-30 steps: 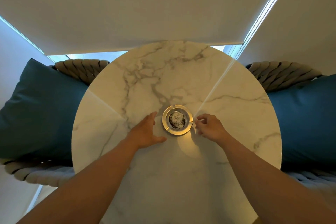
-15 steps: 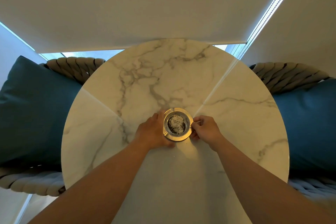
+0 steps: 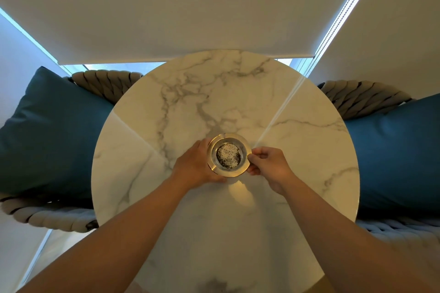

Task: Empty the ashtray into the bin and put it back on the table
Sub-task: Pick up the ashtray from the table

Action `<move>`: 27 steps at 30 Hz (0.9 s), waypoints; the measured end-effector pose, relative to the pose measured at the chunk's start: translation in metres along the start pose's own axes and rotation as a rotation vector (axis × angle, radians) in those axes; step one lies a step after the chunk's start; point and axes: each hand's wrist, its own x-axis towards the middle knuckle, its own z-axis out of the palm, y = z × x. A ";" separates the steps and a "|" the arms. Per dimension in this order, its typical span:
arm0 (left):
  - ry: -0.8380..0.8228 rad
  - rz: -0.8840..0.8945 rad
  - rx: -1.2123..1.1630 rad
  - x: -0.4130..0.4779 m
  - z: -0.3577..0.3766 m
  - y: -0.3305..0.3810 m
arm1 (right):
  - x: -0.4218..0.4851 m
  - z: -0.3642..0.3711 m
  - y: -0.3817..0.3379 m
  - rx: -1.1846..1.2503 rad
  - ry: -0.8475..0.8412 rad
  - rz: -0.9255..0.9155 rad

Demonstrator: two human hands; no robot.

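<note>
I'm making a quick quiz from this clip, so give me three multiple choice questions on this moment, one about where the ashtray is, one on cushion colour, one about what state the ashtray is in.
1. Where is the ashtray?
A. near the middle of the round marble table
B. on a cushion
C. on the floor

2. What colour are the two cushions?
A. red
B. teal blue
C. yellow

3. What state is the ashtray in?
A. empty
B. upside down
C. upright with ash in it

Answers: 1 A, it is over the tabletop between the left hand and the right hand. 2 B, both look teal. 3 C, speckled ash fills its bowl.
</note>
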 end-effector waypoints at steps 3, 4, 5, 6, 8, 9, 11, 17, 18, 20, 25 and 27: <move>0.030 0.057 -0.073 -0.023 -0.008 -0.001 | -0.031 -0.003 -0.004 0.105 -0.067 -0.007; 0.043 0.082 -0.102 -0.034 -0.011 -0.001 | -0.044 -0.002 -0.005 0.136 -0.087 -0.012; 0.054 0.113 -0.133 -0.043 -0.014 -0.001 | -0.056 -0.002 -0.007 0.164 -0.103 -0.016; 0.061 0.145 -0.166 -0.053 -0.018 0.000 | -0.069 -0.001 -0.008 0.193 -0.117 -0.020; 0.068 0.201 -0.224 -0.074 -0.029 0.003 | -0.093 0.001 -0.010 0.247 -0.136 -0.027; 0.068 0.218 -0.253 -0.084 -0.033 0.004 | -0.104 0.002 -0.011 0.274 -0.144 -0.031; 0.068 0.249 -0.304 -0.101 -0.040 0.005 | -0.126 0.004 -0.013 0.321 -0.157 -0.041; 0.026 0.286 -0.390 -0.143 -0.052 0.003 | -0.184 0.016 -0.010 0.367 -0.140 -0.108; 0.021 0.291 -0.389 -0.148 -0.053 0.002 | -0.191 0.018 -0.009 0.367 -0.127 -0.119; 0.014 0.309 -0.374 -0.158 -0.055 0.001 | -0.204 0.022 -0.005 0.357 -0.101 -0.139; -0.033 0.314 -0.354 -0.177 -0.064 0.004 | -0.227 0.027 0.002 0.326 -0.088 -0.180; -0.038 0.304 -0.359 -0.187 -0.066 0.007 | -0.234 0.027 0.003 0.325 -0.110 -0.194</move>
